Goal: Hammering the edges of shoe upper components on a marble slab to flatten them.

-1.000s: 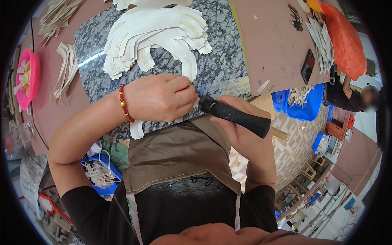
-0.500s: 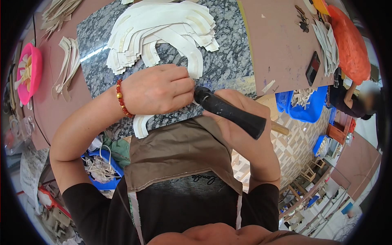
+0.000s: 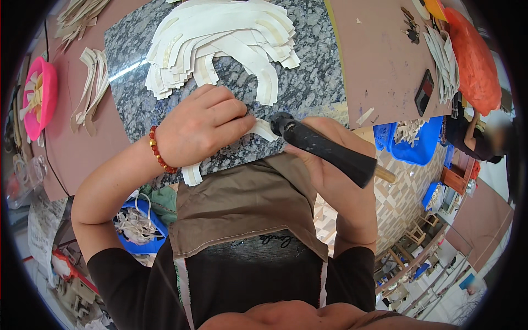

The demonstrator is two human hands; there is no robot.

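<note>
My right hand [image 3: 333, 186] grips a hammer [image 3: 324, 149] with a large black head and a pale wooden handle. The head's small rounded end hangs beside the right end of a curved white strip [image 3: 264, 130]. My left hand [image 3: 202, 127], with a red bead bracelet at the wrist, is closed over the strip's middle with its fingers bent down on it. The strip's other end shows below that hand, at the near edge of a grey speckled stone slab [image 3: 311, 82]. Beyond my hands lies a fanned pile of similar white curved pieces [image 3: 220, 27].
Loose strips [image 3: 91, 82] and a pink basket [image 3: 48, 104] are at the left. On the right lie a phone [image 3: 423, 92], keys [image 3: 410, 34] and a red bag [image 3: 473, 60]. Blue bins [image 3: 421, 151] [image 3: 157, 239] stand below table level; a person [image 3: 473, 132] is at the far right.
The hammer has shifted right, away from my left hand. My left hand has drawn slightly left, and the strip's right end now shows.
</note>
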